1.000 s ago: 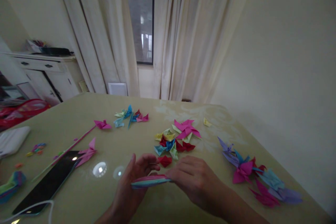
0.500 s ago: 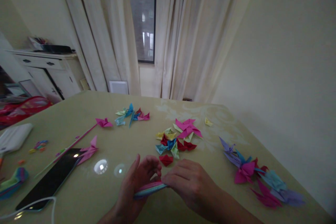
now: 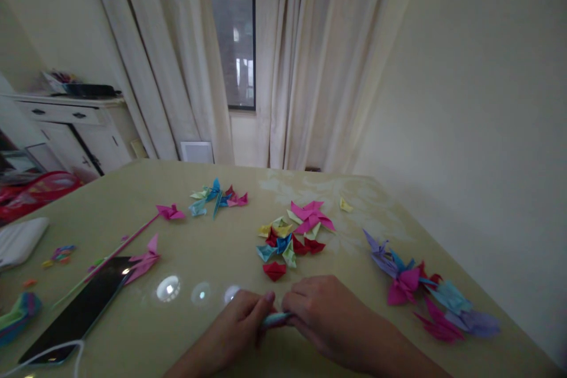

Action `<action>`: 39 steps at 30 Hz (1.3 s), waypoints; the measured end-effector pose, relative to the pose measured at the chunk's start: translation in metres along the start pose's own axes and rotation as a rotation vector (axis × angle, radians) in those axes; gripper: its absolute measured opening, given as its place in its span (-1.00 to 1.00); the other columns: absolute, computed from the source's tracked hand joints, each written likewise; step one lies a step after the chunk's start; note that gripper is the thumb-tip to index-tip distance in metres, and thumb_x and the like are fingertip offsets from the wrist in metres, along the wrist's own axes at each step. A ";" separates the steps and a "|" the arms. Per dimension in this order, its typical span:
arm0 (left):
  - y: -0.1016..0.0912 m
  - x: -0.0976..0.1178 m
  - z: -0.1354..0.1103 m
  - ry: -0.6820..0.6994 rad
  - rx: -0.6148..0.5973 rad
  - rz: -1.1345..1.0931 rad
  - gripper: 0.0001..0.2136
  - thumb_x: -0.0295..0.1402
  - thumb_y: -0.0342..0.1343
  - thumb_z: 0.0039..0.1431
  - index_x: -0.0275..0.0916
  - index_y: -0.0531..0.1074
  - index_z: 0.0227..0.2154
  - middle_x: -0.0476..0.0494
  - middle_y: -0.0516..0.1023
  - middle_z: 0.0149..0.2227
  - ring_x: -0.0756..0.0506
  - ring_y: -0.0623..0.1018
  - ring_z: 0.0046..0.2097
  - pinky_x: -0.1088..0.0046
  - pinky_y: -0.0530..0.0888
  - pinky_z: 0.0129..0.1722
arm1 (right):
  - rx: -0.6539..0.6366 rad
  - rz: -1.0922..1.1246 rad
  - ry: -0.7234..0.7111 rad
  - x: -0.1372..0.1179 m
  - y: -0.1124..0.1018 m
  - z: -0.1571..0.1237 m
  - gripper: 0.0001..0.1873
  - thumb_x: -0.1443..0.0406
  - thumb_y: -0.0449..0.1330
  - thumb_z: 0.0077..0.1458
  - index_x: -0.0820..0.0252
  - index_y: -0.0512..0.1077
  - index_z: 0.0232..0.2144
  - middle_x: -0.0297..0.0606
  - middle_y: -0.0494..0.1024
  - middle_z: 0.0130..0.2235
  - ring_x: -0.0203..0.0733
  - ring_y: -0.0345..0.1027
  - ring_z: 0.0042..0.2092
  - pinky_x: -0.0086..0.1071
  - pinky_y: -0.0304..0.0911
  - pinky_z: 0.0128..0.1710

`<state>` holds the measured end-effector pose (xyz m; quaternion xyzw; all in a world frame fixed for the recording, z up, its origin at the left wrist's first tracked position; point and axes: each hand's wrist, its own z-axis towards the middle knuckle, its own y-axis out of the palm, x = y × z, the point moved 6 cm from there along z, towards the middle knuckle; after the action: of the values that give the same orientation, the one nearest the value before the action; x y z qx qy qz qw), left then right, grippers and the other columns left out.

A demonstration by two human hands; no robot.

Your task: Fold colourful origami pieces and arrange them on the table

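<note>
Low at the front of the table, my left hand [image 3: 239, 325] and my right hand [image 3: 321, 313] are both closed on a narrow folded strip of pink and blue paper [image 3: 275, 319]. Only a short piece of the strip shows between the fingers. The hands nearly touch each other and rest on the greenish table top [image 3: 212, 236]. Just beyond them lies a small red folded paper piece [image 3: 274, 270].
A heap of small coloured folded pieces [image 3: 292, 233] lies behind the hands. Paper cranes [image 3: 425, 295] are spread at the right, paper flowers [image 3: 217, 198] and a pink stick [image 3: 110, 254] at the left. A dark tablet [image 3: 80, 310] with a white cable lies front left.
My left hand has turned from an upright open palm to a closed grip over the strip. The strip is now mostly covered by both hands, which have moved closer together.
</note>
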<state>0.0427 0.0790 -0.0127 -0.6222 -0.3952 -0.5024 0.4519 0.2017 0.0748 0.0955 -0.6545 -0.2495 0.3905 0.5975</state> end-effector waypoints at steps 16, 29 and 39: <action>-0.156 -0.009 0.093 0.038 0.790 0.668 -0.65 -0.30 0.03 0.24 -0.38 0.60 -0.07 -0.62 0.53 0.21 -0.57 0.41 0.30 -0.34 0.18 0.31 | -0.064 -0.125 0.131 0.014 0.027 0.017 -0.80 0.36 0.20 0.28 0.17 0.46 -0.05 -0.15 0.66 -0.05 -0.02 0.60 -0.13 -0.30 0.37 -0.28; -0.152 0.053 0.084 0.467 0.757 0.338 -0.55 0.05 0.11 0.30 -0.24 0.62 -0.08 -0.28 0.74 -0.11 -0.22 0.68 -0.14 0.20 0.61 -0.09 | 0.379 -0.002 0.090 0.034 -0.008 0.008 -0.22 0.11 0.38 0.26 0.08 0.19 0.39 0.02 0.39 0.35 0.16 0.33 0.31 0.01 0.33 0.26; -0.033 0.117 0.061 0.462 -0.102 0.379 -0.88 -0.30 0.26 0.34 -0.17 0.66 -0.17 -0.09 0.73 -0.19 -0.10 0.66 -0.18 0.44 0.52 -0.14 | 0.409 -0.037 0.184 0.049 -0.057 -0.018 -0.86 0.28 0.21 0.42 0.10 0.57 -0.06 -0.22 0.70 -0.16 -0.08 0.59 -0.15 -0.27 0.42 -0.12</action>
<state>0.0491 0.1506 0.1021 -0.5760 -0.1327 -0.5567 0.5837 0.2517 0.1122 0.1400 -0.5480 -0.1216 0.3607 0.7448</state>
